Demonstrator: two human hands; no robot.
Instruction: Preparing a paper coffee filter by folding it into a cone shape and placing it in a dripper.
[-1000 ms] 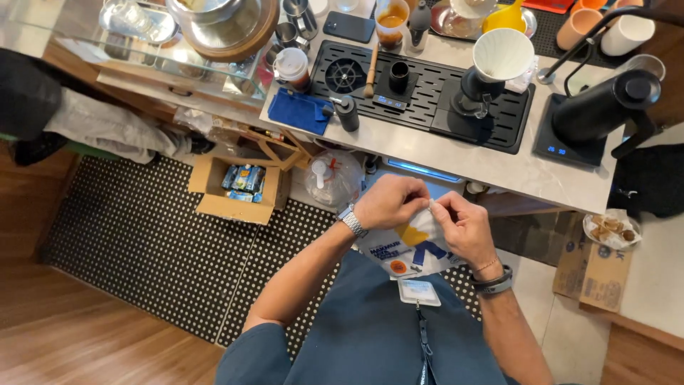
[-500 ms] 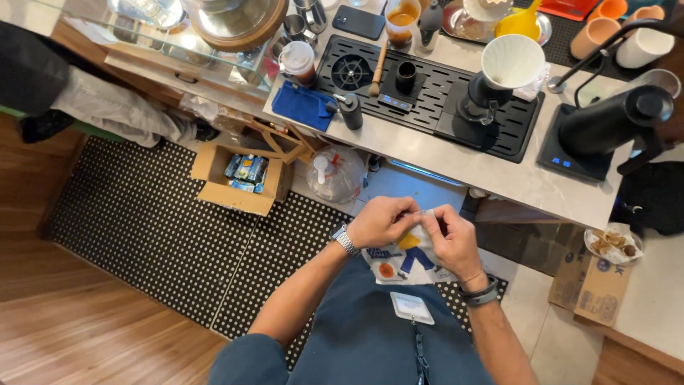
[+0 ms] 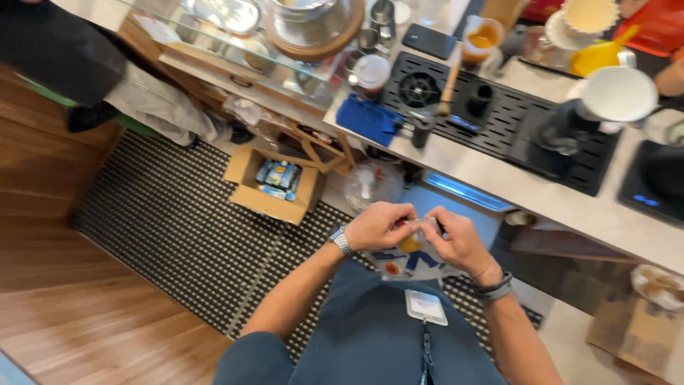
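Lowered toward the waist since before, both hands, left hand (image 3: pixel 380 225) and right hand (image 3: pixel 454 239), pinch the packet (image 3: pixel 410 258) top.

The person wears a dark blue-grey apron (image 3: pixel 385 335) that covers the front of the body. The short sleeve (image 3: pixel 253 360) at the left shoulder is the same dark blue-grey. Both arms are bare from the sleeves down. A small white badge (image 3: pixel 426 307) with round corners sits on the chest, and a thin dark strap (image 3: pixel 427 353) runs down from it. The left hand (image 3: pixel 377 225) has a silver metal watch band (image 3: pixel 342 241) at the wrist. The right hand (image 3: pixel 456 239) has a dark grey band (image 3: pixel 495 289) at the wrist. No rings show on the fingers.
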